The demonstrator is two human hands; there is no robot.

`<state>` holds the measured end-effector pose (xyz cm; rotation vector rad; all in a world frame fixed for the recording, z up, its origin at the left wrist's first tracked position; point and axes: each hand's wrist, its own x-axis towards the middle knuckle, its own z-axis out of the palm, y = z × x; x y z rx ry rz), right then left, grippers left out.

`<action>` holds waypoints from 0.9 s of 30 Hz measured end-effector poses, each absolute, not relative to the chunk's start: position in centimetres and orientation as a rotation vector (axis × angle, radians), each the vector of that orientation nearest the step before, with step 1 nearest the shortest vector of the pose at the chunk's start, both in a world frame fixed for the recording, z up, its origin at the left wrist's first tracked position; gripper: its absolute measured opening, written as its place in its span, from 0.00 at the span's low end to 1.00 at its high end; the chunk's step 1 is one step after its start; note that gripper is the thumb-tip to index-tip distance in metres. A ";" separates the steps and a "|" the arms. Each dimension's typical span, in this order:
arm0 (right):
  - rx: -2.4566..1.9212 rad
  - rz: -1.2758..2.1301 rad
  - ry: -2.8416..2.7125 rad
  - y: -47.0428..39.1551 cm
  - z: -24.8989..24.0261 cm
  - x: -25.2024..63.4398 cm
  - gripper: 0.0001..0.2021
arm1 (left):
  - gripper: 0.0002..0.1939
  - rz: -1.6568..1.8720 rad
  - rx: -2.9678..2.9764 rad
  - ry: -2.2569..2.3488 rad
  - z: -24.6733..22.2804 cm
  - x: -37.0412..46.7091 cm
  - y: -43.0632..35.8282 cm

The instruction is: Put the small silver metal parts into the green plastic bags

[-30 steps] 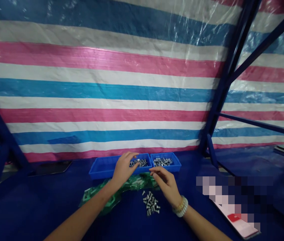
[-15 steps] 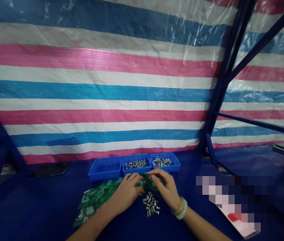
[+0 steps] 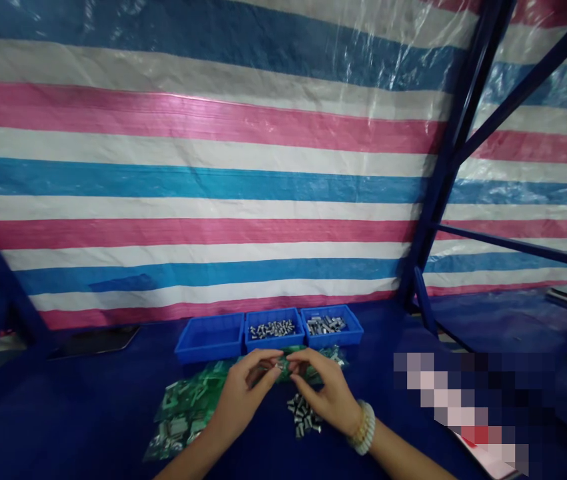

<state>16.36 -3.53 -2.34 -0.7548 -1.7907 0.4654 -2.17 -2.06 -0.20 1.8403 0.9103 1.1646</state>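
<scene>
My left hand [image 3: 249, 387] is pinched, its thumb and forefinger round something small that I cannot make out. Facing it, my right hand [image 3: 324, 387] has its thumb and fingers curled towards each other, with a gap at the tips. Under and behind both hands lie green plastic bags [image 3: 188, 393] with small metal parts in them. A loose pile of short metal fittings [image 3: 304, 417] rests on the table just below my right hand. Beyond the hands stand a blue tray of small screws [image 3: 273, 328] and another of metal pieces [image 3: 327, 325].
A third blue tray [image 3: 211, 337], with nothing in it, stands at the left of the row. Dark flat device [image 3: 96, 341] at the back left. A pink-and-white object [image 3: 486, 453], partly blurred out, lies at the right. Blue metal posts [image 3: 433, 200] rise before a striped sheet [image 3: 213, 233].
My left hand has turned and closed, its thumb now up at the forefinger. My right hand has moved slightly down, its fingertips lower and nearer my left hand. The view has shifted slightly.
</scene>
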 end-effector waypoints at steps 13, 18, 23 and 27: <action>-0.693 0.363 -1.800 -4.1 -0.7 16.6 0.06 | 0.08 1.132 1.685 0.868 -0.9 -1.5 -3.0; -0.734 0.357 -1.788 -4.1 -0.9 16.6 0.02 | 0.06 1.179 1.654 0.891 -0.7 -1.0 -3.6; -0.789 0.374 -1.792 -4.0 -1.5 16.4 0.04 | 0.02 1.275 1.736 0.917 -1.1 -0.8 -3.8; -0.831 0.451 -1.791 -4.0 -1.8 16.2 0.07 | 0.02 1.349 1.875 0.924 -1.3 -0.9 -3.6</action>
